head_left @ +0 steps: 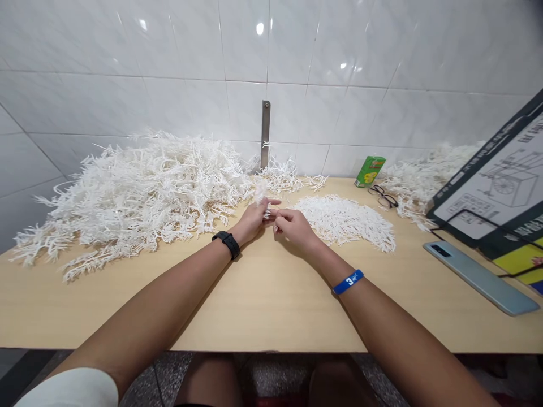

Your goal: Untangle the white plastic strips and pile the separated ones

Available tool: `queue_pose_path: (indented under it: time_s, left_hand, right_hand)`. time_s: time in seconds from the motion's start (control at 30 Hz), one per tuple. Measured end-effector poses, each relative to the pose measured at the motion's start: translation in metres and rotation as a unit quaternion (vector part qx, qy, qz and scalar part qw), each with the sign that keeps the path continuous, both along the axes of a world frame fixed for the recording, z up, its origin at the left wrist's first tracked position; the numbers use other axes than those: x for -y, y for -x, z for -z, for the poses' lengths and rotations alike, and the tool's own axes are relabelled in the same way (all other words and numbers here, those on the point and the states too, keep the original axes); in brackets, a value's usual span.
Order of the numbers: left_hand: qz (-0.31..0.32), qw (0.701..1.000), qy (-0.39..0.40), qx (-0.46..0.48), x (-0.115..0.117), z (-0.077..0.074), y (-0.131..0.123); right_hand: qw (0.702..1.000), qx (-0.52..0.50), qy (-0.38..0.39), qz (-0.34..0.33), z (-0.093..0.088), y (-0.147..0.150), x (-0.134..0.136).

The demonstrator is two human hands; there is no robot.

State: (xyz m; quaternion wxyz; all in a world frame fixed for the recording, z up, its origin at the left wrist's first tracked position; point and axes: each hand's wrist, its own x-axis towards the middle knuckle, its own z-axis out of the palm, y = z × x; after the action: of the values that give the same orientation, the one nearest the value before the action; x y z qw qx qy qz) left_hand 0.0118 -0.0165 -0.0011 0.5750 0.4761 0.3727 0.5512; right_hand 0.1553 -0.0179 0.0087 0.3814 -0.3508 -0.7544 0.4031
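Observation:
My left hand [253,217], with a black band on the wrist, holds a small white branched piece [260,195] that rises above its thumb. Close against it on the right, my right hand [292,225] has its thumb and index finger pinched together; whatever is between them is too small to make out. A large heap of white branching strands [165,186] lies to the left of my hands. Just right of my right hand, small white pieces [345,220] are spread in a flat pile on the wooden table [271,305].
Behind my hands lie loose white strands [280,174] near a metal strip [265,133] on the tiled wall. At right are a green box [370,171], glasses [383,196], another white heap [424,172], a large printed box [500,181], a black cable and a phone [481,277].

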Motion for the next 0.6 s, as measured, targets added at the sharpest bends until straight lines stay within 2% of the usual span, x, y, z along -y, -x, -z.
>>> queue_pose_path:
  time_s: [0.1,0.2,0.3,0.37,0.47,0.53,0.6]
  left_hand:
    - [-0.022,0.999,0.023,0.028,0.000,-0.003,0.002]
    - [0.023,0.999,0.023,0.018,0.002,-0.006,0.003]
    - [0.052,0.999,0.008,-0.001,0.005,-0.008,0.003]
    - [0.062,0.998,0.010,-0.016,0.006,-0.008,0.003]
    - [0.068,0.997,0.014,-0.032,0.007,-0.008,0.001]
    - [0.076,0.997,0.005,-0.032,0.008,-0.008,0.000]
    - [0.084,0.996,-0.005,-0.032,0.008,-0.007,0.000]
  right_hand:
    - [0.996,0.012,-0.072,0.045,0.001,-0.004,-0.004]
    - [0.972,0.084,-0.157,0.151,0.000,-0.015,-0.015]
    - [0.957,0.105,-0.171,0.210,-0.001,-0.024,-0.024]
    - [0.970,0.081,-0.140,0.184,-0.003,-0.023,-0.023]
    - [0.992,0.031,-0.083,0.090,-0.003,-0.016,-0.017]
    - [0.997,0.015,-0.061,0.046,-0.002,-0.010,-0.013]
    - [0.998,0.017,-0.048,0.032,0.001,-0.007,-0.012]
